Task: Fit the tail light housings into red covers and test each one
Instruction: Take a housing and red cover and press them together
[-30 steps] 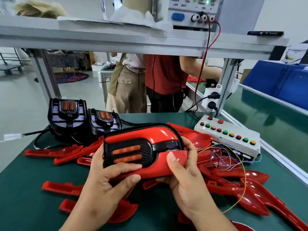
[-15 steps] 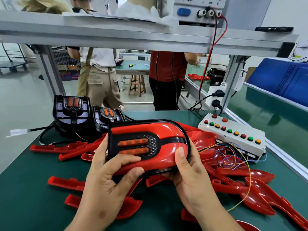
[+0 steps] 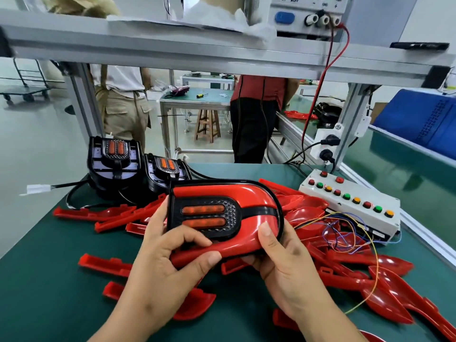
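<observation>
A tail light point(image 3: 222, 213) with a black housing, two orange lenses and a red cover is held above the green bench point(image 3: 44, 280). My left hand point(image 3: 167, 265) grips its left and lower edge. My right hand point(image 3: 283, 262) grips its right end, thumb on the red cover. Two bare black housings point(image 3: 116, 166) stand at the back left, cables trailing. Several loose red covers point(image 3: 350, 272) lie scattered under and around my hands.
A white test box point(image 3: 350, 203) with coloured buttons and thin loose wires sits at the right. A power supply point(image 3: 306, 13) stands on the overhead shelf, a red lead hanging down. Two people stand beyond the bench. A blue bin point(image 3: 424, 122) is far right.
The red cover has closed onto the housing; its lower part now sits flush. The assembly has risen and tilted its face more toward me. The people behind have shifted.
</observation>
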